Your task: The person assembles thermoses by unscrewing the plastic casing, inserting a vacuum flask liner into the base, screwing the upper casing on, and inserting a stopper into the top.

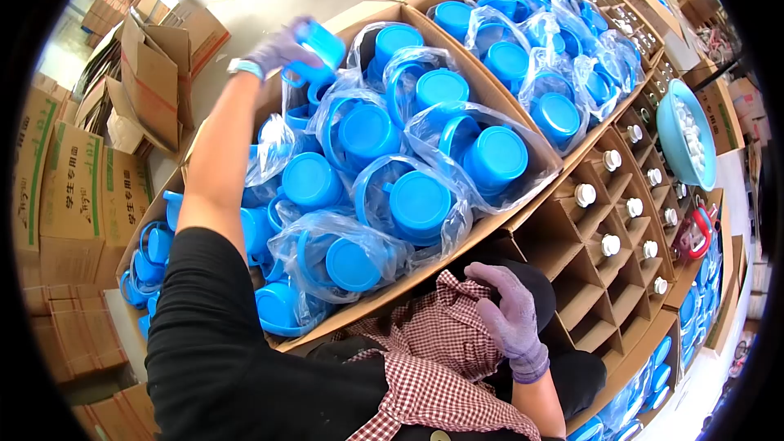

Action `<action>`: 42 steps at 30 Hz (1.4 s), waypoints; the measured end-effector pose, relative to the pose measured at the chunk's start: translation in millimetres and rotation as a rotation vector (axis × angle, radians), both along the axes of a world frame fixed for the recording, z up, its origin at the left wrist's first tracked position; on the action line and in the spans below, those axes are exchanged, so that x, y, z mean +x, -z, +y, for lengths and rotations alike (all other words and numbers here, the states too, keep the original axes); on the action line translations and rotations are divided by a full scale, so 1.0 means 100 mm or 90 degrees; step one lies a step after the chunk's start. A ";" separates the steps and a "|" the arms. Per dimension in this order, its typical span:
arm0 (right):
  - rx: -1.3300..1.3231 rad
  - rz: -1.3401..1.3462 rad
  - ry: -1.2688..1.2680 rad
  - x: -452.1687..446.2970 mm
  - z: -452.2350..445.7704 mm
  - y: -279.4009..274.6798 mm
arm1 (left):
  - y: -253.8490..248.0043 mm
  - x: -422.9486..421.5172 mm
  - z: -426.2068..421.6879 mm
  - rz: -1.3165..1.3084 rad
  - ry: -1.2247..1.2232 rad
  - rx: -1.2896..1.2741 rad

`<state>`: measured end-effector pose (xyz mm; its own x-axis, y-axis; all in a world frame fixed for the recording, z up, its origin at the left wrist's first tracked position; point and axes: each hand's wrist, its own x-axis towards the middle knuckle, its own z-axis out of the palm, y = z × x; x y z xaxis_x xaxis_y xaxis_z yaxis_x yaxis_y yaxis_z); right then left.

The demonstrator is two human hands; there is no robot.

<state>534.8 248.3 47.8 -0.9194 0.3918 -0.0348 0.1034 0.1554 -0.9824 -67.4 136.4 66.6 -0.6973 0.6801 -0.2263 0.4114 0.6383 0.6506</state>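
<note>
My left hand (282, 53), in a grey-purple knit glove, grips a blue plastic mug (320, 47) above the far left corner of a large cardboard box (392, 282); hand and mug are slightly blurred. Inside that box are several blue mugs (367, 131), many wrapped in clear plastic bags (408, 253). My right hand (510, 314), gloved the same way, rests by my knee over the checked apron (441, 335). Its fingers are loosely bent and apart, with nothing visible in them.
To the right, a divided carton (588, 294) holds white-capped bottles (611, 245). A light-blue basin (676, 135) with small white pieces sits on cartons. Another box of bagged mugs (555, 118) stands behind. Cardboard boxes (69, 188) are stacked at left.
</note>
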 end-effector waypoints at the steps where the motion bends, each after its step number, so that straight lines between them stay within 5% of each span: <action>1: -0.003 0.004 -0.002 0.01 0.00 0.01 | -0.05 -0.14 -0.19 -0.057 -0.006 0.145; 3: -0.005 0.019 -0.008 0.00 0.02 0.02 | -0.54 0.43 -0.57 0.365 -0.212 -0.180; 5: -0.006 0.006 -0.011 0.00 0.01 0.03 | -0.34 0.64 -0.91 0.425 -0.306 -0.308; 7: -0.009 0.006 -0.014 -0.01 0.00 0.01 | 0.05 0.66 -1.03 0.257 -0.150 -0.526; 10: -0.001 -0.013 -0.033 -0.01 -0.01 -0.03 | 0.83 0.70 -1.29 0.173 -0.104 -0.453; 17: 0.004 0.011 -0.014 0.03 -0.01 -0.02 | 0.60 0.58 -1.11 0.149 0.035 -0.543; 19: 0.010 0.028 -0.010 0.09 -0.02 0.00 | 0.39 0.75 -0.86 0.374 -0.049 -0.505; 23: 0.045 0.059 -0.027 0.13 0.03 -0.01 | 0.77 0.99 -0.51 0.599 0.221 -0.550; 27: 0.062 0.069 -0.041 0.14 0.04 -0.06 | 0.39 0.85 -0.23 0.480 0.083 -0.299; 29: 0.097 0.075 -0.049 0.17 0.04 -0.10 | 0.10 0.73 -0.16 0.502 0.067 0.129; 32: 0.019 0.083 -0.005 0.31 0.01 0.07 | -1.15 1.24 -0.09 0.326 0.119 0.318; 35: -0.050 0.092 0.019 0.47 -0.02 -0.08 | -2.37 2.07 -0.24 0.540 0.310 0.385; 39: -0.003 0.218 0.065 0.77 -0.02 -0.49 | -3.61 2.95 -0.48 0.613 0.578 0.468; 42: 0.151 0.323 0.150 1.13 -0.04 -1.13 | -3.80 3.84 -0.44 0.259 0.740 0.661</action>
<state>647.6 244.0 160.4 -0.6859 0.5303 0.4983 -0.3103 0.4063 -0.8594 316.1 92.3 446.2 0.3847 0.5917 0.7084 0.5791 -0.7524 0.3139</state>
